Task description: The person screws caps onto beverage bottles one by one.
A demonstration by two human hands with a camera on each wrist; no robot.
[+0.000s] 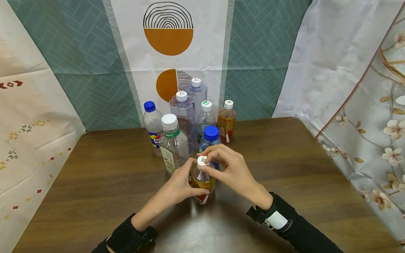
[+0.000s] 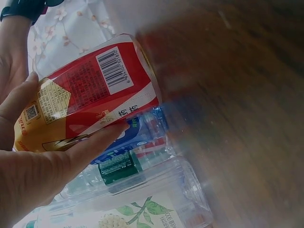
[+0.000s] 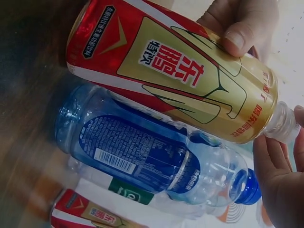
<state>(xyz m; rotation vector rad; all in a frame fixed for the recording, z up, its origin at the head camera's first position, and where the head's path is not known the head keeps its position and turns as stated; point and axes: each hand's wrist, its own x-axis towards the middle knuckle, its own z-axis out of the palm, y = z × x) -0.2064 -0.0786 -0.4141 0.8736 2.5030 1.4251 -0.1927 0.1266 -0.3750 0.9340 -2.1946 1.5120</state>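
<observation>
A plastic bottle (image 1: 204, 184) with a red and gold label and a white cap (image 1: 202, 162) stands upright at the front of a cluster of bottles. My left hand (image 1: 178, 185) grips its body, thumb on the near side; the left wrist view shows the label's barcode side. With thumb and fingers, my right hand (image 1: 229, 170) pinches the white cap from the right. Just behind stands a blue-capped bottle (image 3: 137, 147) with a blue label. Beside my left fingers is a clear bottle (image 1: 174, 146) with a white cap and green neck band.
Farther back on the wooden table (image 1: 107, 174) stand a blue-capped clear bottle (image 1: 153, 120), two tall white-capped clear bottles, a green-and-white-capped bottle (image 1: 206, 119) and another red and gold bottle (image 1: 226, 122). A patterned cloth (image 1: 260, 57) hangs behind the table.
</observation>
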